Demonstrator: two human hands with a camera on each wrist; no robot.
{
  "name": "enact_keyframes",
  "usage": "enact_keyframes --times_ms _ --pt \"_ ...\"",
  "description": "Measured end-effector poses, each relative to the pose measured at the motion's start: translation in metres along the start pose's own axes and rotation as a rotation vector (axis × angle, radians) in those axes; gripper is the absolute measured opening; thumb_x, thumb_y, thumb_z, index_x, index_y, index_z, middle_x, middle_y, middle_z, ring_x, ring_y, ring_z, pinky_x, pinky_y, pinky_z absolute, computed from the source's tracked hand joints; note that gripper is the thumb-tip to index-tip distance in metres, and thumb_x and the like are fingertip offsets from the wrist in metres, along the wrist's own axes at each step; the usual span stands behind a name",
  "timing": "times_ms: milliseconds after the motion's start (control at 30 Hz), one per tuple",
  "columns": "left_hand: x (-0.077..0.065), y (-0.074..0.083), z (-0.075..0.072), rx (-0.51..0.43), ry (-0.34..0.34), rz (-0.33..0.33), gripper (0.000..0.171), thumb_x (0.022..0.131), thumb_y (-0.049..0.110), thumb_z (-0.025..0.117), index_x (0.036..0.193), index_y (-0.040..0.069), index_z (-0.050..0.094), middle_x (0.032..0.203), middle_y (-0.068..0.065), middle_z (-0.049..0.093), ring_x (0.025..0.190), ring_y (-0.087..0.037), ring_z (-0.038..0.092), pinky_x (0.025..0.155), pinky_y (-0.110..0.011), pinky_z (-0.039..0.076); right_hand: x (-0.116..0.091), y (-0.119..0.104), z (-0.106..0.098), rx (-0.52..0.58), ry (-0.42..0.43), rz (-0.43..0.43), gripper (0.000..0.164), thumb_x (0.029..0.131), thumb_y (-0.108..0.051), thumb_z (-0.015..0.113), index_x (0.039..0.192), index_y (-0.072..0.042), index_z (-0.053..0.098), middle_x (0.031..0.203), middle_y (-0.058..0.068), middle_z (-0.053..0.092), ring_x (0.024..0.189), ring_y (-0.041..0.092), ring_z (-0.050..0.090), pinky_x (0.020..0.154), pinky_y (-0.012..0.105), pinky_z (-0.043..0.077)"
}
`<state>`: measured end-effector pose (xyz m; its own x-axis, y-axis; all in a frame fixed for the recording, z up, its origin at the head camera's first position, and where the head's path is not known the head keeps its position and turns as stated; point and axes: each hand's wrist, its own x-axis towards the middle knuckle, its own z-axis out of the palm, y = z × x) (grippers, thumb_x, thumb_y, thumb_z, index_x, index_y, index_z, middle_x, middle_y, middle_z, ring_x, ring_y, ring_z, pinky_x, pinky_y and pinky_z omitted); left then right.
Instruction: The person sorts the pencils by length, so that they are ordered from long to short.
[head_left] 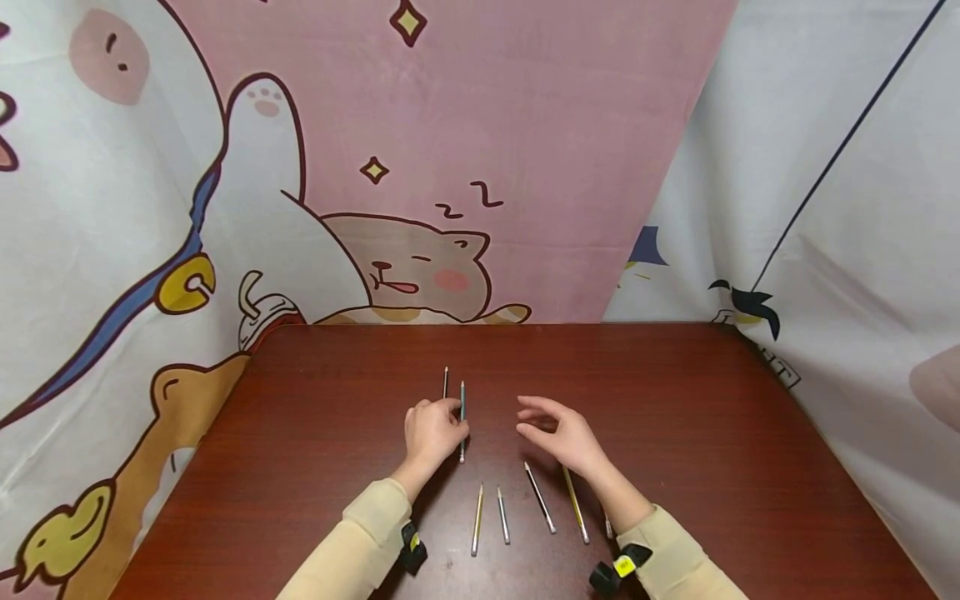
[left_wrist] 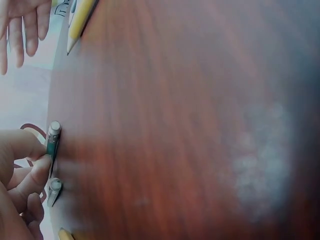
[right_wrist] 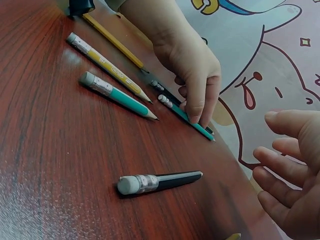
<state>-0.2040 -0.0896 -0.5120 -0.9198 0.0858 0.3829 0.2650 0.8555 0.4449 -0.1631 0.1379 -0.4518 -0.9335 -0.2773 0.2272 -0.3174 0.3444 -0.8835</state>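
My left hand [head_left: 435, 432] pinches a teal pencil [head_left: 462, 404] between thumb and finger, low at the tabletop, its tip pointing away. Just left of it lies a black pencil [head_left: 446, 382], partly hidden behind the hand; in the right wrist view the two pencils run side by side. My right hand [head_left: 566, 433] is held over the table to the right, fingers loosely bent and apart, with nothing in them. Nearest to it are a black pencil [head_left: 540, 498] and a yellow pencil [head_left: 576, 504], the latter partly covered by the right hand.
Closer to me lie another yellow pencil [head_left: 477, 521] and a second teal pencil [right_wrist: 122, 97]. One more pencil [head_left: 608, 527] is mostly covered by the right wrist. The brown table [head_left: 675, 400] meets a printed cloth [head_left: 570, 167] at its far edge.
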Motion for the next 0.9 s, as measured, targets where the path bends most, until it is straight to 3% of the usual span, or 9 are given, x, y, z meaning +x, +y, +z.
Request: enact_keyframes --times_ms 467,900 --pt "0.0003 -0.0004 -0.0017 0.031 -0.018 -0.028 0.02 0.069 0.017 0.077 0.089 0.015 0.078 0.059 0.013 0.062 0.069 -0.019 0.056 0.066 -0.038 0.04 -0.0016 0.0024 0.0015 0.009 -0.008 0.009 0.041 0.087 0.005 0.07 0.126 0.01 0.06 0.107 0.03 0.067 0.1 0.046 0.065 0.09 0.058 0.047" --pt "0.0007 -0.0017 -0.0048 -0.023 -0.043 -0.05 0.026 0.071 0.018 0.075 0.097 0.013 0.078 0.057 0.016 0.057 0.07 -0.018 0.054 0.067 -0.039 0.04 -0.0033 0.0022 -0.0001 0.005 -0.006 0.009 0.04 0.087 0.006 0.069 0.125 0.011 0.06 0.106 0.03 0.067 0.1 0.047 0.064 0.09 0.058 0.047"
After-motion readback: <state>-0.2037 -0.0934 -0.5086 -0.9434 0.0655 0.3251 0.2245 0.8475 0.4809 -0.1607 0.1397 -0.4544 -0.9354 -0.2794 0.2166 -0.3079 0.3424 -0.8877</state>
